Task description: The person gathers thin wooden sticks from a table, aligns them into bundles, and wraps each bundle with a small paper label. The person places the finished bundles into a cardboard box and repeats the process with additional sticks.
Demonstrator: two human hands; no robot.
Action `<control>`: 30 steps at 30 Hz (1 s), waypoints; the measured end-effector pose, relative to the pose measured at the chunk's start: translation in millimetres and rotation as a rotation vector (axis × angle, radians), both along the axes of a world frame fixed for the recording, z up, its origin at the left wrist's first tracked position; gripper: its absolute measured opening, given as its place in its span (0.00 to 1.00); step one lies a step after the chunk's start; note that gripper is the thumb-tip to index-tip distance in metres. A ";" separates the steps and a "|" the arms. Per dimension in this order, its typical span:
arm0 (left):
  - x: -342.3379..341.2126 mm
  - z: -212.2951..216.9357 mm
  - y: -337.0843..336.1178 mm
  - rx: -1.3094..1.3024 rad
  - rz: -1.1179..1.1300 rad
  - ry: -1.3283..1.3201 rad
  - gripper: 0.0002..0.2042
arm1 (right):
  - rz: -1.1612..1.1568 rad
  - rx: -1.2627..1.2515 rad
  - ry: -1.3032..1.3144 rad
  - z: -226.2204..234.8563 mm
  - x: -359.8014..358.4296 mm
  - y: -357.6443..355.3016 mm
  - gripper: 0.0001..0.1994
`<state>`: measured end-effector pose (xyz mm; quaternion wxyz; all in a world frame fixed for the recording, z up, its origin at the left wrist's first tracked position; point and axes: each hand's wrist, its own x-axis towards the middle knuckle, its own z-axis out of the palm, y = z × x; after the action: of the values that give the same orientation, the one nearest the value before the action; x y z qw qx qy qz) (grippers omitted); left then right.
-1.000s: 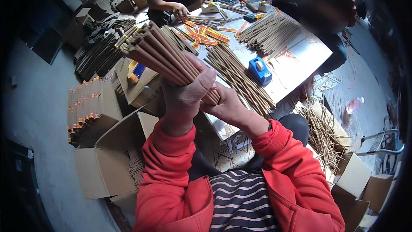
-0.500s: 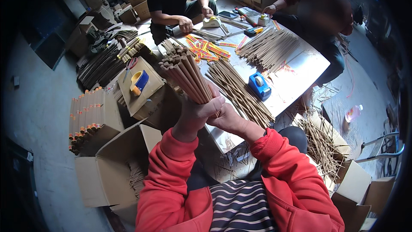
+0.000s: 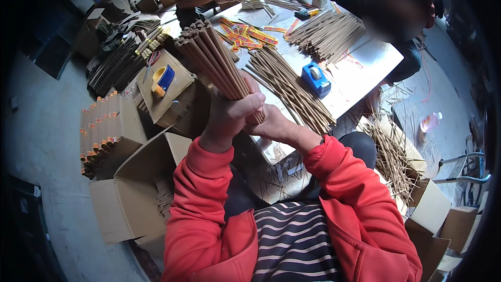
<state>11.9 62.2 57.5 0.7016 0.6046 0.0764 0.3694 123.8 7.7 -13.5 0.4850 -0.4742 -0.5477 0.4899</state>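
A thick bundle of brown incense sticks (image 3: 213, 61) is held up in front of me, tilted with its upper ends to the left. My left hand (image 3: 229, 114) is closed around its lower part, thumb across the front. Behind and below, my right hand (image 3: 277, 125) also wraps the bundle; some of its fingers are hidden by the sticks. Just beyond my hands, loose incense sticks (image 3: 287, 86) lie in a pile on the white table (image 3: 360, 86). A blue tape dispenser (image 3: 316, 80) stands beside that pile.
Red-and-yellow labels (image 3: 245, 35) and another stick pile (image 3: 329, 34) lie farther back. Two people sit across the table, one handling sticks. At left are a carton with tape (image 3: 163, 81) and wrapped bundles (image 3: 102, 125). A stick-filled box (image 3: 391, 162) stands at right.
The held bundle and both hands have shifted slightly left in view, with the grip kept. The far-left person now holds sticks over the table; the other person's hand has drawn back.
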 end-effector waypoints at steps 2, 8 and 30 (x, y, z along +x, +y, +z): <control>-5.1 6.3 -4.7 0.080 -0.038 -0.019 0.07 | 0.012 0.058 0.062 -0.5 -4.0 -1.8 0.11; 2.1 -7.9 9.5 -0.017 0.113 -0.010 0.06 | -0.077 0.069 -0.014 -23.0 -0.6 10.1 0.13; -43.1 65.0 28.3 -0.110 0.061 -0.382 0.08 | -0.054 -0.026 -0.271 18.4 -14.2 -29.6 0.12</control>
<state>-31.2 90.5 122.5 0.7238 0.4816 -0.0198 0.4938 109.5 -21.9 4.9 0.4134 -0.5568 -0.5889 0.4151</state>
